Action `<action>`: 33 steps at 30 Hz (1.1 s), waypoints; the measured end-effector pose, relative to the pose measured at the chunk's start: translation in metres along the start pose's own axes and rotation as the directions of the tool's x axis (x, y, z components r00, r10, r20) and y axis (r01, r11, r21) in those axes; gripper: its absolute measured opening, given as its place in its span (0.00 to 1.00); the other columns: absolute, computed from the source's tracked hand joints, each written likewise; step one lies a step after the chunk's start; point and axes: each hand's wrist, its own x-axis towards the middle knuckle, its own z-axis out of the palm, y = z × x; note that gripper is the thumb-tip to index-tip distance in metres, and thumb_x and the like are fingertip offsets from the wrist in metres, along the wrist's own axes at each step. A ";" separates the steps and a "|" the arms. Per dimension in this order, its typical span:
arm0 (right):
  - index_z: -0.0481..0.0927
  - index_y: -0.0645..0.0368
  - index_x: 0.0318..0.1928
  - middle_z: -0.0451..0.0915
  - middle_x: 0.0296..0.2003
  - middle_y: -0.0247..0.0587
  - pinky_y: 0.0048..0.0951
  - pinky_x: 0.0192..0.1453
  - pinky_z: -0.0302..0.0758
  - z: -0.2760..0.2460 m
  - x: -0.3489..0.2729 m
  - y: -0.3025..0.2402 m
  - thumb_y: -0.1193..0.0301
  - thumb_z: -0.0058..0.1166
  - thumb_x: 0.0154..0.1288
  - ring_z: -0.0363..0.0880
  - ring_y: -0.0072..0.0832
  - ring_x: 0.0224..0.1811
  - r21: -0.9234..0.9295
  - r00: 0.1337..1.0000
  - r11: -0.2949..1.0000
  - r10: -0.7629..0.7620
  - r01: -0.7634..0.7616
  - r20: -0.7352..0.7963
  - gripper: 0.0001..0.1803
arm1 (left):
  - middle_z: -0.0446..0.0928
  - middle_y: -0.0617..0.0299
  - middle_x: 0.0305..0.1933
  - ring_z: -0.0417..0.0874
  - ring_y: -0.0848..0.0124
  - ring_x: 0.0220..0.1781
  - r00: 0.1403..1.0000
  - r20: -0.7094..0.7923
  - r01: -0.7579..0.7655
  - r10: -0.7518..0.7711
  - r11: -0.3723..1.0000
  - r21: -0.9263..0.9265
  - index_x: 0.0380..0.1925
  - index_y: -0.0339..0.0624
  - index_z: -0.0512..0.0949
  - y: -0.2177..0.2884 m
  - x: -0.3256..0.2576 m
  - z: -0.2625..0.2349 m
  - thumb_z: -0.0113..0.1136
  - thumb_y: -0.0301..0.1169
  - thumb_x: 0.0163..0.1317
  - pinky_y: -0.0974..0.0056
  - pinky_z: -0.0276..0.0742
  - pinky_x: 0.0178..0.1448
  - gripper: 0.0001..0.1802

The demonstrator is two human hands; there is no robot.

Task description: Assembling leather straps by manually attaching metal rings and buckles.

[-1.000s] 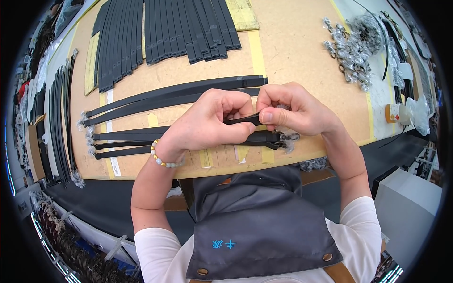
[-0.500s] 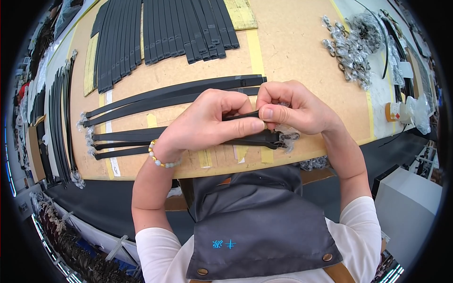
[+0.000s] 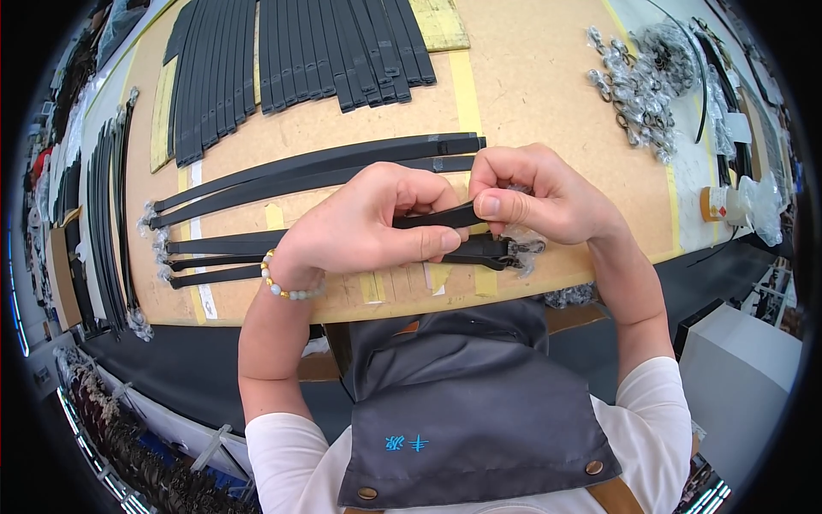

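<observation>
Between my two hands runs a black strap (image 3: 438, 217). My left hand (image 3: 377, 218) is closed round it, thumb along its near side. At the strap's right part, my right hand (image 3: 539, 197) pinches it between thumb and fingers; the very tip is hidden there. Just below my fingers lie more black straps (image 3: 476, 250), ending at a metal clasp (image 3: 524, 248) in clear plastic wrap. Above and to the left, long black straps (image 3: 282, 178) stretch across the table, their left ends wrapped in plastic (image 3: 161, 244). My left forearm and hand cover part of the lower straps.
Rows of flat black straps (image 3: 295, 60) lie at the back of the tan table (image 3: 531, 86). Plastic-wrapped metal clasps (image 3: 634, 103) are heaped at the back right, near an orange-and-white container (image 3: 715, 204). More straps (image 3: 111, 214) lie at the far left. The table's front edge curves before my apron.
My left hand has shifted slightly left along the strap, its thumb moving away from my right hand. More of the strap shows between the hands. My right hand keeps its pinch.
</observation>
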 end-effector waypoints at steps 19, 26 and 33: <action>0.83 0.61 0.34 0.76 0.24 0.26 0.23 0.31 0.65 -0.001 0.004 -0.006 0.61 0.54 0.79 0.66 0.14 0.27 -0.092 0.989 0.996 0.029 -0.016 0.143 0.18 | 0.71 0.69 0.21 0.67 0.84 0.25 0.998 -0.047 -0.038 0.050 0.976 0.212 0.24 0.34 0.75 0.000 0.003 0.005 0.69 0.29 0.64 0.72 0.60 0.27 0.14; 0.82 0.61 0.38 0.78 0.29 0.27 0.22 0.34 0.68 -0.001 0.001 -0.001 0.58 0.49 0.82 0.68 0.14 0.30 0.101 0.993 0.993 0.047 -0.058 0.106 0.20 | 0.75 0.67 0.23 0.70 0.83 0.26 0.953 -0.221 -0.090 0.207 0.891 0.446 0.27 0.35 0.78 0.006 0.001 0.006 0.77 0.23 0.52 0.74 0.65 0.30 0.13; 0.82 0.60 0.41 0.78 0.31 0.26 0.20 0.36 0.68 -0.005 -0.001 0.001 0.56 0.45 0.83 0.67 0.14 0.30 0.150 0.997 0.988 0.028 -0.038 0.066 0.22 | 0.86 0.54 0.45 0.88 0.68 0.40 0.738 -0.173 -0.353 0.652 0.592 0.724 0.42 0.37 0.86 -0.004 0.012 0.012 0.78 0.22 0.48 0.68 0.85 0.42 0.18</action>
